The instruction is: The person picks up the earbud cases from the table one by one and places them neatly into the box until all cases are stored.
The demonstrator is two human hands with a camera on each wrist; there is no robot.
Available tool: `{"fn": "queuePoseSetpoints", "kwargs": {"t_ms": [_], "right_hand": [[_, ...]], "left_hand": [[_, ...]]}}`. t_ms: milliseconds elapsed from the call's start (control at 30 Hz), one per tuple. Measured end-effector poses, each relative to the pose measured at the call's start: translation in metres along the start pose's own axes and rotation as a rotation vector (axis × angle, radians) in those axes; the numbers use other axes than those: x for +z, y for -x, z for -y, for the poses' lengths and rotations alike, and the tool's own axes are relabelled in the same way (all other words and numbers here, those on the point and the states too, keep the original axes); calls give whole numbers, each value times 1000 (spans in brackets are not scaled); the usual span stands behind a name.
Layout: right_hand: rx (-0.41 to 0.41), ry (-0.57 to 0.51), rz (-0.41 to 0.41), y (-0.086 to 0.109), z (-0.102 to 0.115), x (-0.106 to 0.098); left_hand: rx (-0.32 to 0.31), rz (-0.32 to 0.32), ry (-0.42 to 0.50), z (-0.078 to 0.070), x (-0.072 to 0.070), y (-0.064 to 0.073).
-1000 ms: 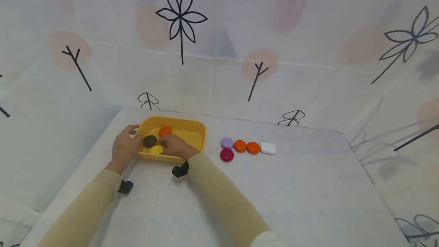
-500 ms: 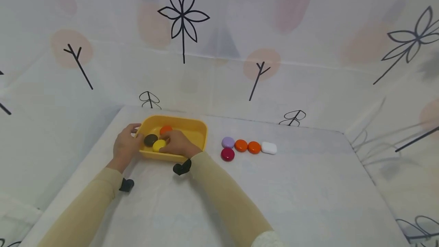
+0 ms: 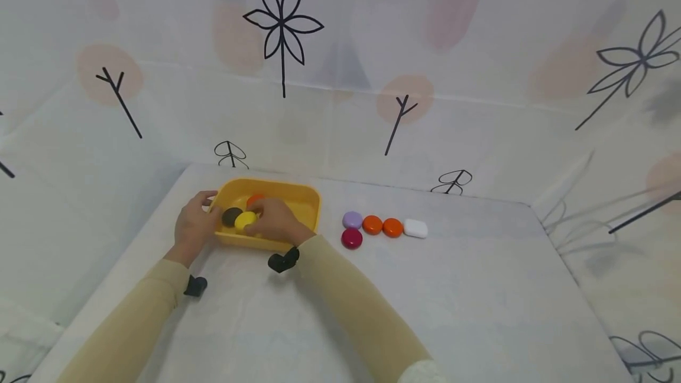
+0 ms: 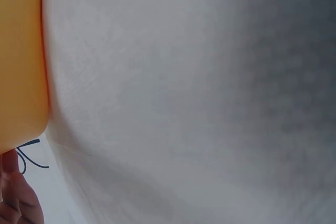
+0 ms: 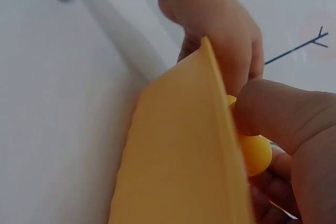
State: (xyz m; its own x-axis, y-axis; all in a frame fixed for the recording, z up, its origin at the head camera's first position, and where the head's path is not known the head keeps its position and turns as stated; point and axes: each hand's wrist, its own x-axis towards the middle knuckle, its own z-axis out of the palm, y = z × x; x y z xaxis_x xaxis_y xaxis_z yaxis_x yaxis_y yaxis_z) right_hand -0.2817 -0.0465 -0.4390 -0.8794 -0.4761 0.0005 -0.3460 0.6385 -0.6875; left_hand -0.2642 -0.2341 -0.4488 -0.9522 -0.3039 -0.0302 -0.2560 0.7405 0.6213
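Observation:
A yellow plastic tray stands at the left back of the table. My left hand grips its left end, thumb at the rim; in the left wrist view only some fingers show below the tray wall. Over the tray's inside, my right hand pinches a glossy yellow disc between thumb and fingers. The right wrist view shows this yellow disc just past the tray's near rim. Beside it lies a dark brown disc, and behind it an orange disc, partly hidden by the right hand.
Right of the tray, a lilac disc, two orange discs and a white rounded rectangular piece form a row. A crimson disc sits in front of the lilac one. Patterned cloth hangs behind the table.
My right hand has brought the yellow disc up a little from the tray's front part, and more of it shows now. The left hand stays at the tray's end.

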Motion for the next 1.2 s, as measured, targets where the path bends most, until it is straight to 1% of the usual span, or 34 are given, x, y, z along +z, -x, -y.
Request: {"fn": "queuePoseSetpoints", "kwargs": {"t_ms": [100,200,333,433,633,900,1067,1200], "right_hand": [[12,19,-21,4,6,-4],[31,-2,-31,10,11,-7],[33,-24,-55,18,11,-12],[30,-18,-71,22,10,-16],[75,-47,-50,29,10,-26],[126,-41,-34,33,4,-35],[152,-60,-51,36,1,-40],[140,-59,-76,38,-1,-44]], "left_hand": [[-3,3,0,-1,0,0],[-7,7,-2,-1,-1,0],[-9,8,-5,-2,-1,1],[4,7,-4,-3,-3,1],[45,7,2,-2,-5,1],[42,6,-5,1,-4,1],[41,4,-6,1,-4,1],[46,3,-3,1,-4,1]]}}
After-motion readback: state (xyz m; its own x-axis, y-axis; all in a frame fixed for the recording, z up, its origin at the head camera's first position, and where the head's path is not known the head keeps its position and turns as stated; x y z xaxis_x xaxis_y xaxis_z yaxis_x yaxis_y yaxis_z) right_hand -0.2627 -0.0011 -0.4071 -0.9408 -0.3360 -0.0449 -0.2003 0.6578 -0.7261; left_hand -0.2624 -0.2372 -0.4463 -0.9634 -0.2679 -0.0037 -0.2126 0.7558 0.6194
